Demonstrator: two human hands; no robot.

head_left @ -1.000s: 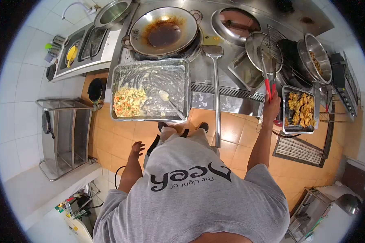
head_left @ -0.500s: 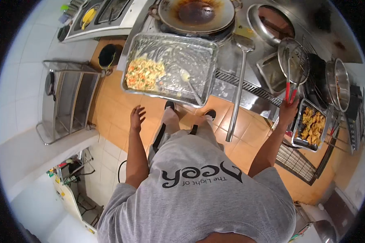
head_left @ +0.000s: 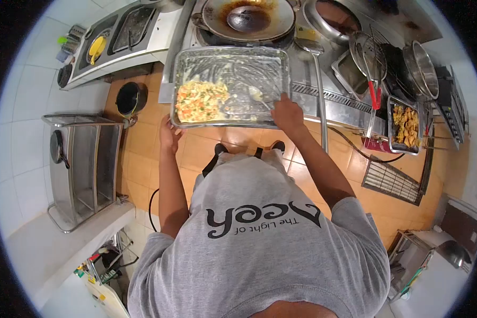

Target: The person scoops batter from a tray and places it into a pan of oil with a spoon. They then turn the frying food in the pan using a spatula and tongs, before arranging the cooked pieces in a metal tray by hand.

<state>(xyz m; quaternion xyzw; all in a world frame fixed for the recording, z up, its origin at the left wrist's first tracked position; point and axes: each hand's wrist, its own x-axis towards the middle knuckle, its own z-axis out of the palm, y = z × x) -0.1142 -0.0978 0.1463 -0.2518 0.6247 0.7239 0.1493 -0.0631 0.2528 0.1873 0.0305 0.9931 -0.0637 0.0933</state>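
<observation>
Metal spatula (head_left: 321,95) lies between the large tray (head_left: 228,125) and red-handled tongs (head_left: 377,99).

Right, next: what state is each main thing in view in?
Large tray: partly filled, base smeared
Chopped mixture: heaped at that tray's left
Spoon: lying in it
Right hand: by the spoon's handle, grip unclear
Left hand: at the tray's near left corner, grip unclear
Wok: uncovered, stained inside
Tongs: unheld
Small tray: uncovered, holding browned pieces
Long spatula: unheld
</observation>
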